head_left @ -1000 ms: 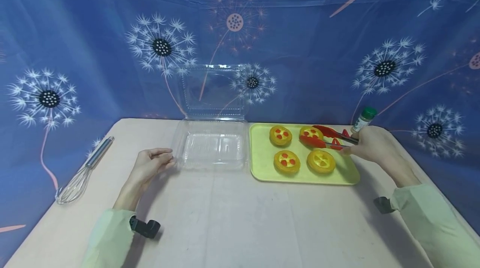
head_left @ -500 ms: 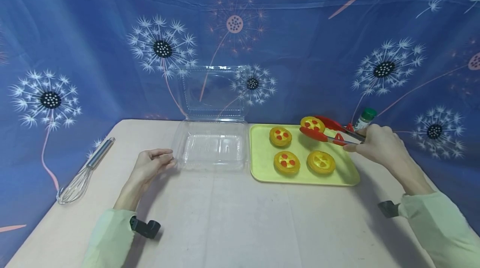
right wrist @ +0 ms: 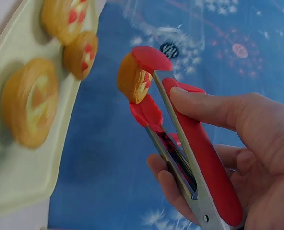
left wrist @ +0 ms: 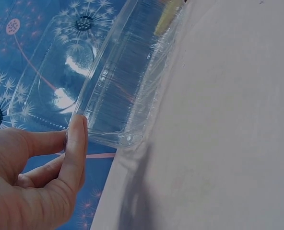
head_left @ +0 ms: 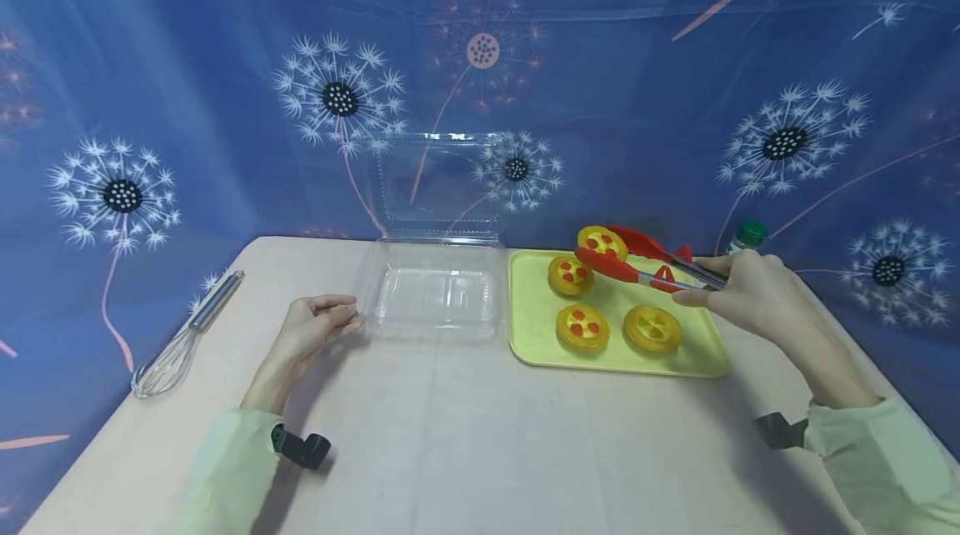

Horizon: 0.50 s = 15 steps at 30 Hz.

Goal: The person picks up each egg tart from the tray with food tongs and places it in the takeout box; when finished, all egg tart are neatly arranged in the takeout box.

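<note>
My right hand [head_left: 757, 289] grips red-tipped tongs [right wrist: 199, 148] by their handles. Between the tong tips an egg tart with red pieces on top [right wrist: 131, 79] is pinched, held above the back of a yellow tray [head_left: 540, 353]. On that tray lie two more red-dotted tarts, one at the back [head_left: 570, 276] and one in front [head_left: 582, 327], plus a tart with yellow pieces [head_left: 652, 329]. At the left, my left hand [head_left: 318, 327] pinches the rim of a clear plastic container [left wrist: 118, 86] between thumb and fingers. Its hinged lid [head_left: 438, 185] stands raised against the cloth.
A wire whisk [head_left: 187, 339] lies at the table's left edge. Behind my right hand stands a green-capped bottle [head_left: 748, 235], partly hidden. A blue dandelion-print cloth [head_left: 600, 85] hangs along the back. The container sits directly left of the tray.
My right hand has lifted the tart off the tray with the tongs and carried it a little left. The left hand stays at the container. The head view has shifted slightly.
</note>
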### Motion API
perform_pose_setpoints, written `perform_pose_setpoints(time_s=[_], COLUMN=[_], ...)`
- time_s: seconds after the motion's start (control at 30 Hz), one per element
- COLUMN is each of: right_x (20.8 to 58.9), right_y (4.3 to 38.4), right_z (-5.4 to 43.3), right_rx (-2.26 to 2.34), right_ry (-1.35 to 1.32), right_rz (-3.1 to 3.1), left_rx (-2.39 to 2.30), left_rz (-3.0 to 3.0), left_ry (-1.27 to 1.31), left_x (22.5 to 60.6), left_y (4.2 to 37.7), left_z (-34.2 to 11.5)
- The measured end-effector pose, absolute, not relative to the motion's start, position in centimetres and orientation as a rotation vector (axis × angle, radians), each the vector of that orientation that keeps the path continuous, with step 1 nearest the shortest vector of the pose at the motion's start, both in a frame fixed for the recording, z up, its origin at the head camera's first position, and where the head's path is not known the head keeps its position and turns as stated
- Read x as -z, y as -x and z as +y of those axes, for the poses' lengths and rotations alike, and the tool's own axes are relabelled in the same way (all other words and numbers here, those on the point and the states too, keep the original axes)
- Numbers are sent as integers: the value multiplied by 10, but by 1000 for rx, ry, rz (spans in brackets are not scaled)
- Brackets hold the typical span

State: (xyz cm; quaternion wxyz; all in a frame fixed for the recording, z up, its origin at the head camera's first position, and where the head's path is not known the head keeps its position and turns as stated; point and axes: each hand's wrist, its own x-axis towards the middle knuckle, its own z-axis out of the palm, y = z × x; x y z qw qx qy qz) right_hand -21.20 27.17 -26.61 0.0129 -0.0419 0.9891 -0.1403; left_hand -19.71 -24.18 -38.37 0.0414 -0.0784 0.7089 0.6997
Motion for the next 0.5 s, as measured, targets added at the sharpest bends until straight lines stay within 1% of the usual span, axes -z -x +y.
perform_pose_setpoints(time_s=[0.27,0.5], right_x=[264,271], right_y=[204,204], right_z=[241,218], right_rx=[613,639], right_ry=[258,302], right_rz=[3056,3038], left_rx=[-2151,-2140], left_rz=[2170,2187], left_ry=[248,235], left_x=[386,389], left_y=[199,198], left_z=[-240,-241])
